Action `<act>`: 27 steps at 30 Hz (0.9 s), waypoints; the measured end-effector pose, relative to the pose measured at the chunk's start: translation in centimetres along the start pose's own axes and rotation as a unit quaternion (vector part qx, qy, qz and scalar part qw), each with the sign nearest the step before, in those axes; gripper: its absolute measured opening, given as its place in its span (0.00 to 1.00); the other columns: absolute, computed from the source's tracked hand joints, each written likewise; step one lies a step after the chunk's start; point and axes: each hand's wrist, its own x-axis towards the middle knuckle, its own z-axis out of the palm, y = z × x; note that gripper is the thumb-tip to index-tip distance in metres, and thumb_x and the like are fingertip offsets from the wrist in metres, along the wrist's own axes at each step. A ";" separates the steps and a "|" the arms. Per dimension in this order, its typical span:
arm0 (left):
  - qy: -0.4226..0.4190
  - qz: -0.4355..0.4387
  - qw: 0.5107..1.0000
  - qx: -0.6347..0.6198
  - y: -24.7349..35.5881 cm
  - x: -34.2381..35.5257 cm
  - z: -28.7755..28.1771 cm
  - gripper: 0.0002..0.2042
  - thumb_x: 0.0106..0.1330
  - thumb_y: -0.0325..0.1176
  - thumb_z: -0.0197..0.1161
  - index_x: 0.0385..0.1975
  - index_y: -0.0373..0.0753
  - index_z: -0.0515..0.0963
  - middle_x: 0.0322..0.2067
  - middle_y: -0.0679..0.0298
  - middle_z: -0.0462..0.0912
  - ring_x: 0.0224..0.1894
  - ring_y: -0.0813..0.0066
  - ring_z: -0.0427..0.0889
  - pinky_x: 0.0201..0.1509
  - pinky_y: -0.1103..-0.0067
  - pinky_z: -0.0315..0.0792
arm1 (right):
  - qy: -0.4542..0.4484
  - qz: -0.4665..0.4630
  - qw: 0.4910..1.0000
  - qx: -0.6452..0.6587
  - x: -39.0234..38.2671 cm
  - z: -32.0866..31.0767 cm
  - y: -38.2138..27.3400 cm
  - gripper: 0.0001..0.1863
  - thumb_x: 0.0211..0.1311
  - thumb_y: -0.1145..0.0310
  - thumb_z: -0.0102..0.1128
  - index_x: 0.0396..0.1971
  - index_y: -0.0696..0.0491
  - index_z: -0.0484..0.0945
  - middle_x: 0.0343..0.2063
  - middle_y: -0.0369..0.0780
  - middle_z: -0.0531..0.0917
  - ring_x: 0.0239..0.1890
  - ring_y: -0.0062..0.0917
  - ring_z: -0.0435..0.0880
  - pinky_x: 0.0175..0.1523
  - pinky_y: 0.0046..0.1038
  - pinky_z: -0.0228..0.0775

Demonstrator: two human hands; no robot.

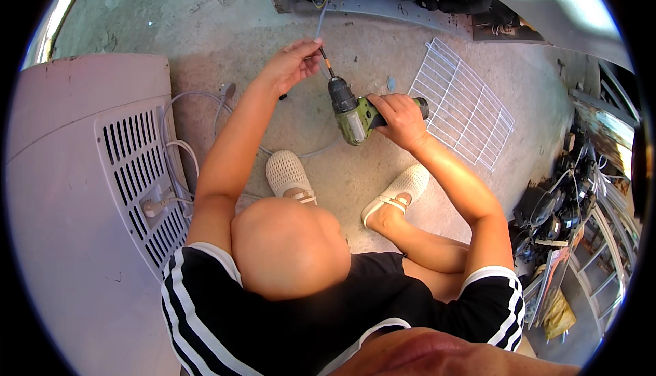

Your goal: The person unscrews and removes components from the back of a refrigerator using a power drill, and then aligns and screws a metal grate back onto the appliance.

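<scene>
In my right hand point(398, 117) is a green and black cordless drill point(352, 122); my fingers are wrapped round its grip. The chuck points up and away to the left. A long, thin driver bit point(328, 63) with an orange band sticks out of it. My left hand point(295, 68) pinches the far end of the bit between thumb and forefinger. Whether a screw sits at that tip is too small to tell. A grey power cord point(321, 22) runs behind these fingers toward the metal base point(383, 17) of an appliance with black parts and loose wires.
A white wire rack point(463, 102) lies on the concrete floor to the right. At my left stands a pale appliance panel point(61, 137) with a slotted vent point(133, 145). The grey cord loops across the floor. Black compressors point(540, 205) and metal scrap pile up at far right.
</scene>
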 end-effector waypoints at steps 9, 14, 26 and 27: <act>0.113 0.093 0.971 0.190 -1.7 -0.7 -2.3 0.10 0.66 0.40 0.62 0.39 0.43 0.81 0.31 0.75 0.79 0.33 0.87 0.76 0.38 0.85 0.74 | -0.091 0.046 0.995 -0.006 -4.3 -0.6 2.3 0.36 0.29 0.72 0.73 0.49 0.49 0.75 0.32 0.39 0.79 0.37 0.36 0.80 0.43 0.36 0.70; 0.078 0.110 0.958 0.254 -3.3 -0.9 -1.1 0.10 0.65 0.39 0.63 0.40 0.41 0.81 0.30 0.74 0.79 0.33 0.86 0.76 0.39 0.84 0.74 | -0.138 0.040 0.989 -0.031 -6.9 -0.4 3.7 0.36 0.29 0.72 0.74 0.48 0.50 0.75 0.33 0.40 0.80 0.37 0.36 0.80 0.43 0.36 0.70; -0.038 0.069 0.997 -0.015 -1.5 0.6 0.4 0.07 0.67 0.36 0.57 0.38 0.41 0.77 0.27 0.74 0.75 0.28 0.84 0.72 0.34 0.84 0.69 | -0.127 0.069 0.989 -0.039 -7.9 1.6 5.1 0.37 0.29 0.70 0.75 0.49 0.50 0.74 0.35 0.41 0.80 0.41 0.35 0.79 0.48 0.35 0.68; -0.005 0.105 0.992 0.063 -0.8 0.8 1.3 0.08 0.66 0.36 0.57 0.39 0.40 0.78 0.25 0.75 0.74 0.26 0.84 0.71 0.32 0.83 0.67 | -0.129 0.070 0.988 -0.040 -8.0 1.7 5.3 0.37 0.29 0.70 0.75 0.49 0.50 0.74 0.36 0.41 0.80 0.41 0.35 0.79 0.48 0.34 0.67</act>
